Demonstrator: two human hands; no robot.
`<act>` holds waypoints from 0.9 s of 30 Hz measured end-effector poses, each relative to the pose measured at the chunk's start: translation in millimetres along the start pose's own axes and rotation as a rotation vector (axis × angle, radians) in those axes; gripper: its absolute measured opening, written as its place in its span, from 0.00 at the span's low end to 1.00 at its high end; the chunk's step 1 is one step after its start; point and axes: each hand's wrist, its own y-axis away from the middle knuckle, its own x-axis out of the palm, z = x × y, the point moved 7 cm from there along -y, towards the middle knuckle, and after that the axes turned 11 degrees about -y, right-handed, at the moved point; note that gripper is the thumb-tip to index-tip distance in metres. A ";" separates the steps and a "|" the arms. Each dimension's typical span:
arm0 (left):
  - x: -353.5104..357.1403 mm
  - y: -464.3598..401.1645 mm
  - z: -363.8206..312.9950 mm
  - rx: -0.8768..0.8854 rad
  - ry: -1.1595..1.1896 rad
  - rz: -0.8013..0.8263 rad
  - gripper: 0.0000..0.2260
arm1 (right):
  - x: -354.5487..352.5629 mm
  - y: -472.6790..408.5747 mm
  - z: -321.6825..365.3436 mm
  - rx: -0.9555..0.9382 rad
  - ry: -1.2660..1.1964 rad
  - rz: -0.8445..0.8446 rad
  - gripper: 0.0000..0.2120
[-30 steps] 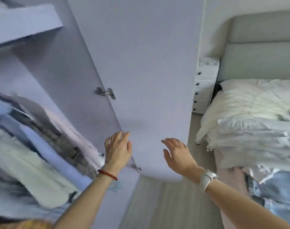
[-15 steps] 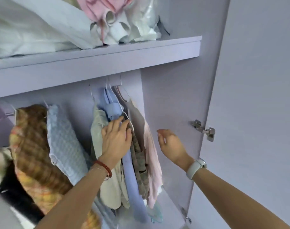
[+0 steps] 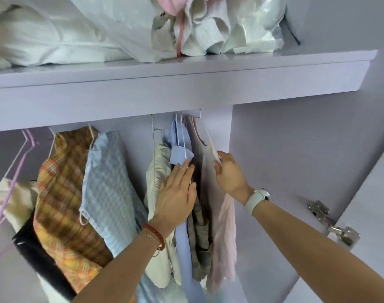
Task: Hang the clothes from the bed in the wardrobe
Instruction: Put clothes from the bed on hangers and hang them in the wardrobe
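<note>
Fingers [image 3: 182, 171] of left hand [image 3: 175, 197] straight, released, pressed flat on light blue shirt [image 3: 182, 239] and beige garment [image 3: 158, 215] at centre; fingers [image 3: 217, 169] of right hand [image 3: 230, 178] clenched round shoulder of pale pink top [image 3: 223, 226] on white hanger [image 3: 203, 130], just beside at 3 o'clock; olive garment [image 3: 199, 243] between blue shirt and pink top; plaid shirt [image 3: 64, 204] and blue checked shirt [image 3: 108, 193] hanging toward 9 o'clock; wardrobe shelf [image 3: 186, 84] at 12 o'clock, piled with white bedding [image 3: 55, 36]; door hinge [image 3: 333, 224] toward 4 o'clock.
</note>
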 end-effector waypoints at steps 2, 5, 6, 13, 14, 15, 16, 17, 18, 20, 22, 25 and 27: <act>2.0 1.5 3.8 0.005 0.011 0.001 0.23 | 2.7 -12.4 4.2 0.009 0.014 0.010 0.17; 6.7 2.7 11.0 0.001 0.019 0.014 0.21 | 9.1 -24.2 2.4 0.080 0.104 0.045 0.16; 6.6 2.8 12.7 0.006 0.025 0.012 0.21 | 10.5 -25.9 2.6 0.096 0.105 0.047 0.16; 3.7 2.9 19.8 0.032 0.028 0.021 0.23 | -7.7 -37.2 20.1 0.064 -0.003 -0.143 0.12; 4.0 2.6 20.8 0.030 0.029 0.024 0.23 | -12.1 -36.5 20.7 0.055 -0.029 -0.165 0.12; 4.1 2.5 21.6 0.026 0.032 0.022 0.23 | -16.3 -33.2 19.9 0.042 -0.057 -0.184 0.12; 3.9 2.1 22.0 0.019 0.039 0.019 0.23 | -19.6 -26.6 17.3 0.032 -0.082 -0.197 0.12; 3.6 1.3 21.9 0.011 0.047 0.017 0.22 | -21.5 -17.5 12.6 0.028 -0.103 -0.202 0.12; 2.9 0.3 21.2 0.006 0.046 0.017 0.22 | -22.3 -6.8 6.3 0.035 -0.119 -0.200 0.12; 1.1 -3.3 17.5 -0.001 0.014 0.018 0.22 | -22.6 14.5 -10.3 0.077 -0.140 -0.166 0.12; -0.7 -7.8 11.4 -0.009 -0.033 0.015 0.24 | -20.7 33.9 -29.6 0.160 -0.115 -0.060 0.13; -7.1 -10.9 -8.8 0.033 -0.059 -0.041 0.23 | -19.4 73.0 -62.7 0.261 0.115 0.112 0.13; -10.0 -9.8 -37.2 0.153 -0.089 -0.113 0.19 | -31.1 107.3 -86.9 0.368 0.177 0.071 0.11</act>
